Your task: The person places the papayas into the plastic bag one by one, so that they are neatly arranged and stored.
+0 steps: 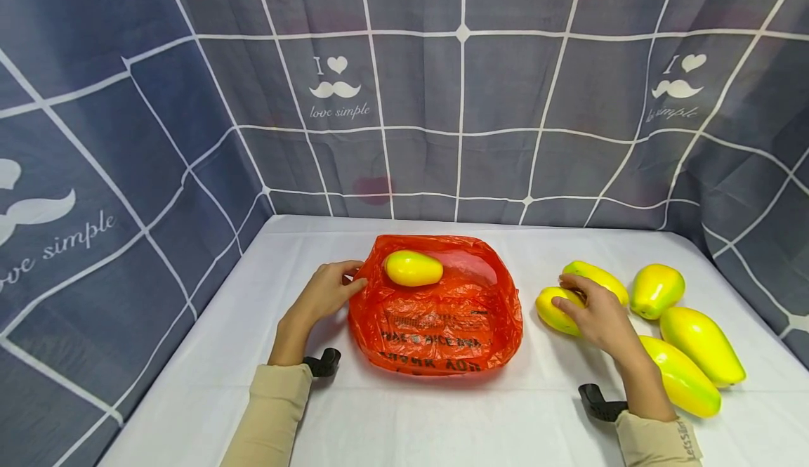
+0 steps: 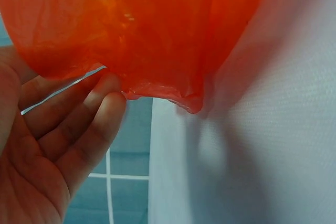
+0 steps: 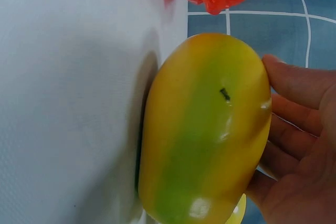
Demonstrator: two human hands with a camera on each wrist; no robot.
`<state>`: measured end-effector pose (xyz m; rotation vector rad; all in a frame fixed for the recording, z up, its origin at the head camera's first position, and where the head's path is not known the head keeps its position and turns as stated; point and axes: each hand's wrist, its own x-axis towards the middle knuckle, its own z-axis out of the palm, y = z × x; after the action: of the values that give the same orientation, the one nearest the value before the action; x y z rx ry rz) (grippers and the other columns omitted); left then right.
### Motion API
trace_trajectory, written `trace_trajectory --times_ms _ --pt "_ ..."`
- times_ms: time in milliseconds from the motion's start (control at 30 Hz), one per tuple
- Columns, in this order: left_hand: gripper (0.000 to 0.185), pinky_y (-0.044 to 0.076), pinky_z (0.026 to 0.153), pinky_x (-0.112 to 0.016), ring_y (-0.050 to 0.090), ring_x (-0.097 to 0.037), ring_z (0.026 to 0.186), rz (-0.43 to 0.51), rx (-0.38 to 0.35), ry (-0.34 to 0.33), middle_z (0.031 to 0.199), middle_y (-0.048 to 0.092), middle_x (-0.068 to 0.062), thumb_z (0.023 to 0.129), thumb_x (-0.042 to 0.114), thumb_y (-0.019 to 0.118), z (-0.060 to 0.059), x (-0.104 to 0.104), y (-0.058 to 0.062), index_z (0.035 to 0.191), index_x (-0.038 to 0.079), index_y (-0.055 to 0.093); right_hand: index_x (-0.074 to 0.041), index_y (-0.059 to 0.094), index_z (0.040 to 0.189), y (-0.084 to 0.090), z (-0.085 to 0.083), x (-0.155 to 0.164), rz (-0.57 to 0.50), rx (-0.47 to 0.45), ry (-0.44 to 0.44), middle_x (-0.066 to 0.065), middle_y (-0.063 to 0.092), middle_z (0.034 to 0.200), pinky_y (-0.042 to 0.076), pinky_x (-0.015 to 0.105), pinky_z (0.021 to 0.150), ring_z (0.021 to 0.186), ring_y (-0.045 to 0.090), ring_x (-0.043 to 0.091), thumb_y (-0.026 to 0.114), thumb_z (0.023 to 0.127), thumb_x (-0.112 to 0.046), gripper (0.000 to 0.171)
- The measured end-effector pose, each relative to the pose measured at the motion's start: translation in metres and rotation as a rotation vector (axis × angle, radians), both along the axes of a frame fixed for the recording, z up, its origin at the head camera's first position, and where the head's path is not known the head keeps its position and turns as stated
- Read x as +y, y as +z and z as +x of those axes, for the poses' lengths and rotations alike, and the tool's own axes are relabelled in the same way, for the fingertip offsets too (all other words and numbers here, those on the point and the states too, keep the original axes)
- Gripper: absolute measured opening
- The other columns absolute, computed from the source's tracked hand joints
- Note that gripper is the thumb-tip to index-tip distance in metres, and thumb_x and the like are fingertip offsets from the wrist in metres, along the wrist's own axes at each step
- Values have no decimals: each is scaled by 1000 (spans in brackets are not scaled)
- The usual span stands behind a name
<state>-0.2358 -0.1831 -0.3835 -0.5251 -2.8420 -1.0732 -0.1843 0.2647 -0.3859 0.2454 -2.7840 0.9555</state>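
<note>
Care matters here: the left hand (image 1: 325, 291) pinches the orange bag (image 1: 442, 319) rim to keep it open on the counter (image 1: 442, 418), while the right hand (image 1: 597, 316) curls over a mango (image 1: 555, 310) and should wrap it fully before lifting.

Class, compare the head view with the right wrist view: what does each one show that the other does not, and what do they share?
Only the head view shows the left hand pinching the bag's edge, one mango inside the bag, and four other mangoes on the table. Only the right wrist view shows the green stripe and dark stem mark on the held mango. Both show the right hand, that mango and the orange bag.
</note>
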Motion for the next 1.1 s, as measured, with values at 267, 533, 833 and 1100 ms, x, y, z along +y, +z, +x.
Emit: trace_trajectory --times_ms 267,533,833,1100 --pt "32 54 83 -41 68 -25 93 -9 6 0 112 70 -10 93 14 65 0 0 0 124 3 67 12 49 136 -1 2 6 19 -108 52 33 49 137 30 64 102 126 42 52 70 92 -29 63" --pt "34 53 84 -41 67 -23 92 -8 -9 2 109 70 -10 94 16 65 0 0 0 124 3 66 15 48 135 -1 4 8 28 -119 117 35 47 137 29 66 102 127 40 54 70 92 -31 67" --pt "33 53 82 -41 67 -23 91 1 1 -5 109 71 -10 93 16 66 0 -1 -1 124 3 67 15 47 136 1 9 8 50 -120 154 34 47 138 30 65 101 126 42 53 70 92 -31 67" --pt "31 53 82 -41 67 -23 91 5 8 -10 107 71 -10 93 15 66 0 -2 -2 122 4 68 13 45 139 5 11 9 32 -142 156 32 46 140 30 64 101 127 42 51 71 90 -34 73"
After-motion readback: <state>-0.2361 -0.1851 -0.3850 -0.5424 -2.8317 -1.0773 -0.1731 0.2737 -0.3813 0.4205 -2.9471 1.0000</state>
